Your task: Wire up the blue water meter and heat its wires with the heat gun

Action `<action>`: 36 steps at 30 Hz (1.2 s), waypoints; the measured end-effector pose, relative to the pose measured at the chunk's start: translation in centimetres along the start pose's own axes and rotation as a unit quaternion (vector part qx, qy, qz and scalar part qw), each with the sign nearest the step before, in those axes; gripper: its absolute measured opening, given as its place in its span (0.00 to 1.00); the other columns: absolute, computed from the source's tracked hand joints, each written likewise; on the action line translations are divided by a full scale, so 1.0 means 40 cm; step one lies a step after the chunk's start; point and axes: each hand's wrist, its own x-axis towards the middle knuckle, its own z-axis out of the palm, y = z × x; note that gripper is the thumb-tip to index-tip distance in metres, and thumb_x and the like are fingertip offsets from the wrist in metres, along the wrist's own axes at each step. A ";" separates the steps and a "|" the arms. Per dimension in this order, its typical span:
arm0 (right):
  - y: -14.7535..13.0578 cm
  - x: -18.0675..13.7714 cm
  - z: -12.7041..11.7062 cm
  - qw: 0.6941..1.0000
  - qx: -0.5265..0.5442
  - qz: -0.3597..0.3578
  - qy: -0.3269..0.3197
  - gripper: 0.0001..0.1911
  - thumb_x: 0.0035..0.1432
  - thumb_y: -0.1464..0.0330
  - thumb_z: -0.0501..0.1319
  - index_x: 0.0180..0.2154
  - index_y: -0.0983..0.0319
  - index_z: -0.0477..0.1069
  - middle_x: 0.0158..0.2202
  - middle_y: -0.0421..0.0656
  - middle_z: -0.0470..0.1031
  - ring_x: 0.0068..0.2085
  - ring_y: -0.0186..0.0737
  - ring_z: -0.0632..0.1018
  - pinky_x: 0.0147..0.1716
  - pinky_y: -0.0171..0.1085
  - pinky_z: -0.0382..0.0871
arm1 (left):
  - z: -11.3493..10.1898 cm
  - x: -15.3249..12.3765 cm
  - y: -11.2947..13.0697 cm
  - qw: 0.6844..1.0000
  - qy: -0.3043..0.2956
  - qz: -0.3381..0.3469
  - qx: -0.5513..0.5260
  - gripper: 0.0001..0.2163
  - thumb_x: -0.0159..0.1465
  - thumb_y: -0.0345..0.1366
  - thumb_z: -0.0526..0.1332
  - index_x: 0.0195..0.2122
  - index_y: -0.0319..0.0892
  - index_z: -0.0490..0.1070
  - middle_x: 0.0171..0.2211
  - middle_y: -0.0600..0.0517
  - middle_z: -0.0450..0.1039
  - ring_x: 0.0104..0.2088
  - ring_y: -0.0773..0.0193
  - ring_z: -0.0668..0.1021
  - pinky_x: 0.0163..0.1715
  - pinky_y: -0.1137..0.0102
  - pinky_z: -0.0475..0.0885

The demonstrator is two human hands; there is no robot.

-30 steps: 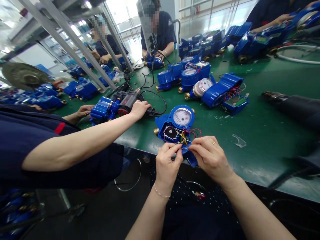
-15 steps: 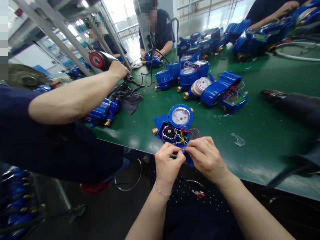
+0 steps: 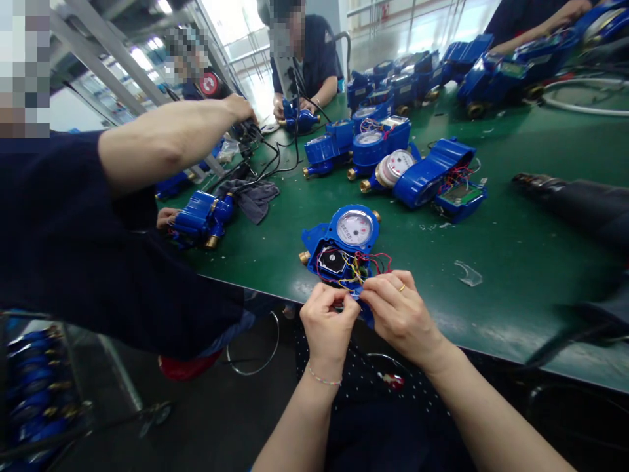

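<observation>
At the table's near edge lies a blue water meter (image 3: 354, 226), its lower housing uncovered. Inside sit a black part (image 3: 332, 259) and loose red, yellow and white wires (image 3: 357, 267). My left hand (image 3: 329, 321) is closed in a pinch at the housing's front edge, on what looks like a thin wire. Facing it, my right hand (image 3: 400, 314) pinches too, its fingertips on the wires at the housing's right corner. Fingers hide the exact spot where both hold. A blue part of the meter hangs over the table edge beneath my right hand.
Several blue meters (image 3: 368, 147) stand beyond, one with its wired box (image 3: 459, 196) open. At right lies a black hot-air tool (image 3: 565, 196); a clear plastic scrap (image 3: 468, 273) is nearer. A co-worker's arm (image 3: 167, 141) reaches in from the left, by another meter (image 3: 199, 216) and a grey cloth (image 3: 253, 196).
My hands stay at the housing, with only slight shifts of the fingers. The co-worker at left has leaned forward, moving the red-and-black tool farther away; their other hand now shows by the left meter.
</observation>
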 end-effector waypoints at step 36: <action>0.048 0.031 -0.011 0.995 -0.034 0.085 -0.036 0.08 0.57 0.74 0.53 0.27 0.65 0.67 0.32 0.44 0.69 0.36 0.38 0.67 0.39 0.40 0.54 | 0.041 -0.004 0.028 0.992 -0.112 0.041 0.032 0.07 0.55 0.26 0.56 0.29 0.40 0.72 0.26 0.53 0.66 0.32 0.65 0.69 0.36 0.68 0.65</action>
